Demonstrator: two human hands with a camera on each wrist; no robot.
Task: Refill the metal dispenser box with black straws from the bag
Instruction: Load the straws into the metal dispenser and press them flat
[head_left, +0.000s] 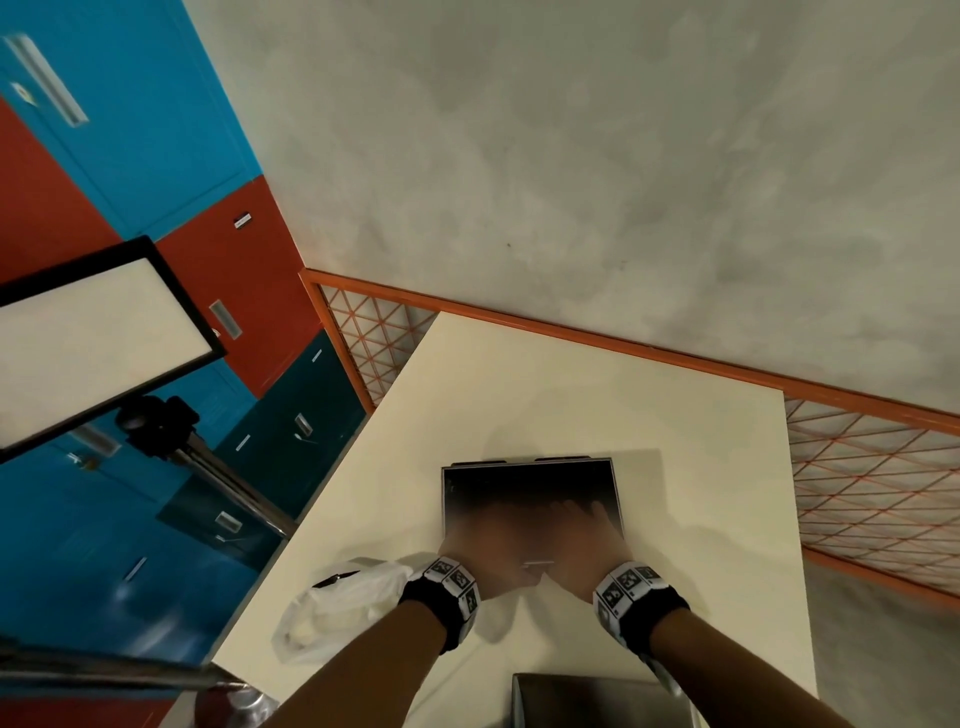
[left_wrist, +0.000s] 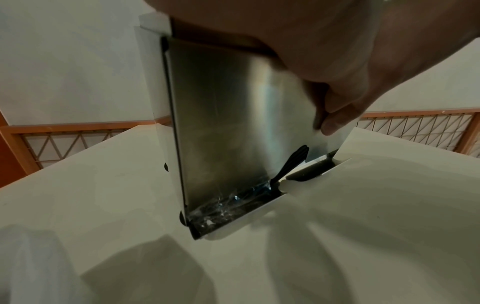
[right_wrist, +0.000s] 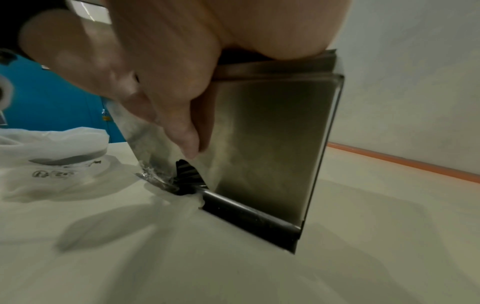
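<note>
I have both hands on the metal dispenser box (head_left: 530, 493), which stands upright on the white table (head_left: 597, 384): my left hand (head_left: 483, 551) and right hand (head_left: 582, 540) grip its top edge, thumbs down the front. Black straws (right_wrist: 187, 174) show at its bottom slot; the plastic bag (head_left: 337, 603) lies just left of it

Both hands, left (head_left: 480, 548) and right (head_left: 584, 540), reach forward side by side, fingers apparently curled downward.
</note>
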